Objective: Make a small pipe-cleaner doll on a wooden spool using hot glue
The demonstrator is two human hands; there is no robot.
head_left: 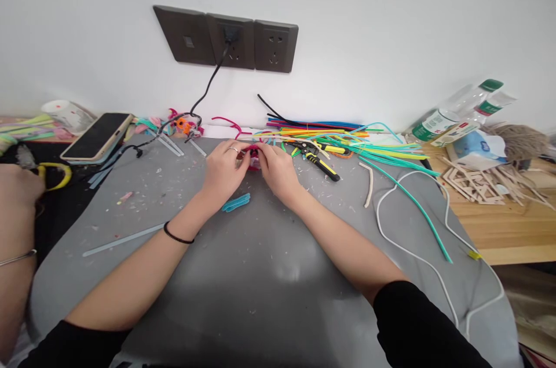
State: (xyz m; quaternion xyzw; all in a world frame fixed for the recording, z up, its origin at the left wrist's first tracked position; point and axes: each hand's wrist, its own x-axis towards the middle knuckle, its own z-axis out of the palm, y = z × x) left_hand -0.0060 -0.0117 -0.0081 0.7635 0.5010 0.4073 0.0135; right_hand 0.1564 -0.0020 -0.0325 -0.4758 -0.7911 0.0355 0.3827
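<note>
My left hand (225, 174) and my right hand (278, 174) meet over the middle of the grey mat (260, 275). Pinched between their fingertips is a small red-pink pipe cleaner piece (253, 160), mostly hidden by the fingers. Just below my left hand lies a folded blue pipe cleaner (236, 202). Close beyond my right hand rest pliers with black and yellow handles (321, 166). A translucent glue stick (124, 239) lies by my left forearm.
Colourful pipe cleaners (347, 133) lie along the wall. A white cable (412, 252) loops at right, near plastic bottles (452, 116) and wooden pieces (475, 179). A phone (98, 136) sits at left. Another person's hand (19, 188) is beside yellow-handled scissors (58, 177).
</note>
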